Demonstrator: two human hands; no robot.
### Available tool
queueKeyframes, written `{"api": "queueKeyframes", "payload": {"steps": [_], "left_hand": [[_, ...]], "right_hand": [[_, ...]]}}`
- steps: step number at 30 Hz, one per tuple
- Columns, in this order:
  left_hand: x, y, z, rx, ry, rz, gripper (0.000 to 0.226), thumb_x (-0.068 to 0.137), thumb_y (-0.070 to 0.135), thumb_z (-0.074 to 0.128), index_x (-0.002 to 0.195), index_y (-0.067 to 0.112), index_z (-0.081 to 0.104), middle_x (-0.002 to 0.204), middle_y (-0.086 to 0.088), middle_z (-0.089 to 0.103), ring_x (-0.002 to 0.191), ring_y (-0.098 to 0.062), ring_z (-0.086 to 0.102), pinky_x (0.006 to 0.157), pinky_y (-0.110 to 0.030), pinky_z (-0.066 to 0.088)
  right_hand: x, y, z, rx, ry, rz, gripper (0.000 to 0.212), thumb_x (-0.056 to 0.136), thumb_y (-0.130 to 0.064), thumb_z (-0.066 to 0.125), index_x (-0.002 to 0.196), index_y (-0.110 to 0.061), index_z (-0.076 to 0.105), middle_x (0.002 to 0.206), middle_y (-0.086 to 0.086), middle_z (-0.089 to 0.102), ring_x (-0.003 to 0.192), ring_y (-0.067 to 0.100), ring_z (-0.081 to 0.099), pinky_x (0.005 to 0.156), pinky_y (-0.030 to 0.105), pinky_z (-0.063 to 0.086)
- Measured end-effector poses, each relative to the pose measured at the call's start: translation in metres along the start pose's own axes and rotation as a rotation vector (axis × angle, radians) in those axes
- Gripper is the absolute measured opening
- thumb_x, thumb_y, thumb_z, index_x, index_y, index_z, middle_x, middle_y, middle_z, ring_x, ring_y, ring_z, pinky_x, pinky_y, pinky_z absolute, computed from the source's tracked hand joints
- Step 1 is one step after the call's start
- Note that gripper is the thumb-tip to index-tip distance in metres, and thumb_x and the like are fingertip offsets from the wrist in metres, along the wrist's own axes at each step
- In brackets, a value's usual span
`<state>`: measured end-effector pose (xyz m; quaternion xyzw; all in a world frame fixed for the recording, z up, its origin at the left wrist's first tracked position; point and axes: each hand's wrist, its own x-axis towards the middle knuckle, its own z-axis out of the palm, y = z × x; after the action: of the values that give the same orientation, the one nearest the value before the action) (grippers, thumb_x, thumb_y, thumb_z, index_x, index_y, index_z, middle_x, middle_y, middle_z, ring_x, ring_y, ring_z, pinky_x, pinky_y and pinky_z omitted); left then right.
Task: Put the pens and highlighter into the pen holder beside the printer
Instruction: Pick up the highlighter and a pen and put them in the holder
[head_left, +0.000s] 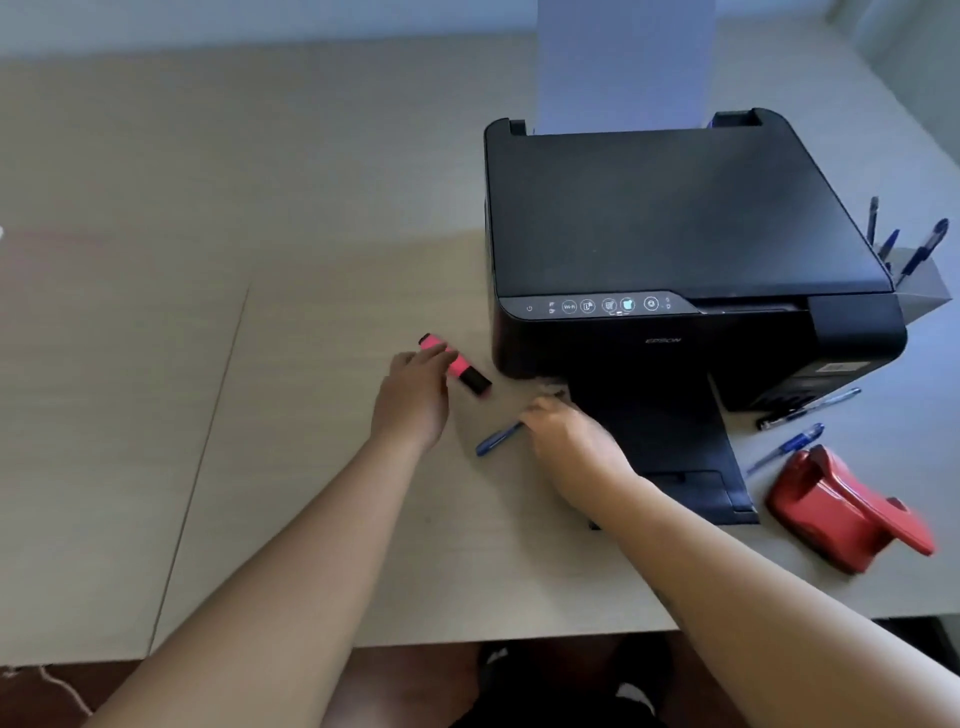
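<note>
Six pens (497, 439), one highlighter (460, 366)

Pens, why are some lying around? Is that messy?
A bit. Three pens and a pink highlighter lie loose on the desk, while others stand in the holder behind the printer.

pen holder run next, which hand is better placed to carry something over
Right, probably. The right hand is at the blue pen, on the side nearer the pen holder beyond the printer. The left hand is at the highlighter, farther off.
</note>
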<state>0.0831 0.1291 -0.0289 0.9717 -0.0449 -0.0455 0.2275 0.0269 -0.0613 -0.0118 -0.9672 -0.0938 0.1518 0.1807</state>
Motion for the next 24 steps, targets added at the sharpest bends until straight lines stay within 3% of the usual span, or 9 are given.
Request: {"api": "queueKeyframes", "payload": {"steps": [4,7,10,17,19,21,22,24], "left_hand": [[0.016,-0.019,0.008,0.271,-0.071,0.202,0.050,0.096,0.004,0.045,0.141,0.024,0.047,0.152,0.003,0.043,0.142,-0.034,0.032,0.110,-0.044,0.035],[0.022,-0.029,0.012,0.360,-0.077,0.304,0.046,0.095,0.006,0.053,0.137,0.023,0.053,0.146,0.003,0.051,0.138,-0.033,0.040,0.106,-0.044,0.038],[0.026,-0.034,0.012,0.419,0.009,0.457,0.042,0.080,0.005,0.072,0.119,0.019,0.065,0.120,-0.002,0.068,0.113,-0.032,0.061,0.086,-0.040,0.051],[0.030,-0.030,0.006,0.533,-0.076,0.517,0.023,0.081,0.001,0.066,0.101,0.011,0.065,0.099,-0.008,0.061,0.080,-0.030,0.057,0.063,-0.037,0.049],[0.029,-0.031,0.007,0.566,-0.103,0.526,0.019,0.079,0.000,0.067,0.095,0.009,0.066,0.093,-0.009,0.061,0.073,-0.030,0.057,0.058,-0.036,0.045],[0.026,-0.032,0.005,0.573,-0.125,0.522,0.017,0.082,0.000,0.063,0.096,0.009,0.065,0.094,-0.010,0.061,0.074,-0.031,0.057,0.060,-0.036,0.043],[0.024,-0.033,0.003,0.550,-0.134,0.503,0.018,0.086,0.001,0.058,0.100,0.009,0.064,0.099,-0.010,0.060,0.080,-0.031,0.058,0.063,-0.036,0.042],[0.017,-0.029,-0.006,0.436,-0.176,0.438,0.020,0.093,0.004,0.050,0.109,0.010,0.062,0.105,-0.009,0.057,0.091,-0.030,0.058,0.068,-0.037,0.044]], "right_hand": [[0.009,0.000,0.008,-0.163,-0.043,-0.085,0.034,0.088,-0.001,0.050,0.119,-0.013,0.057,0.123,0.005,0.053,0.115,0.026,0.050,0.083,0.037,0.052],[0.016,-0.003,0.011,-0.272,-0.057,-0.147,0.031,0.090,-0.002,0.051,0.118,-0.012,0.056,0.121,0.006,0.054,0.114,0.025,0.050,0.085,0.035,0.047],[0.017,-0.003,0.012,-0.356,-0.090,-0.216,0.030,0.092,-0.002,0.049,0.120,-0.010,0.054,0.122,0.008,0.053,0.113,0.027,0.050,0.082,0.036,0.047],[0.014,0.003,0.019,-0.427,-0.111,-0.375,0.031,0.093,-0.005,0.052,0.123,-0.009,0.052,0.119,0.009,0.054,0.104,0.027,0.052,0.080,0.035,0.045],[0.011,0.005,0.024,-0.393,-0.041,-0.412,0.026,0.091,-0.006,0.054,0.117,-0.008,0.056,0.112,0.009,0.056,0.097,0.027,0.056,0.075,0.035,0.047],[0.009,0.006,0.028,-0.300,0.097,-0.389,0.016,0.084,-0.005,0.065,0.099,-0.008,0.062,0.093,0.009,0.059,0.078,0.027,0.058,0.056,0.034,0.045],[0.010,0.006,0.029,-0.211,0.177,-0.344,0.012,0.081,-0.003,0.067,0.091,-0.008,0.062,0.085,0.009,0.058,0.071,0.028,0.058,0.049,0.034,0.045],[0.010,0.002,0.021,0.116,0.284,-0.212,0.005,0.084,-0.002,0.062,0.088,-0.004,0.062,0.084,0.011,0.058,0.071,0.029,0.057,0.053,0.039,0.047]]}}
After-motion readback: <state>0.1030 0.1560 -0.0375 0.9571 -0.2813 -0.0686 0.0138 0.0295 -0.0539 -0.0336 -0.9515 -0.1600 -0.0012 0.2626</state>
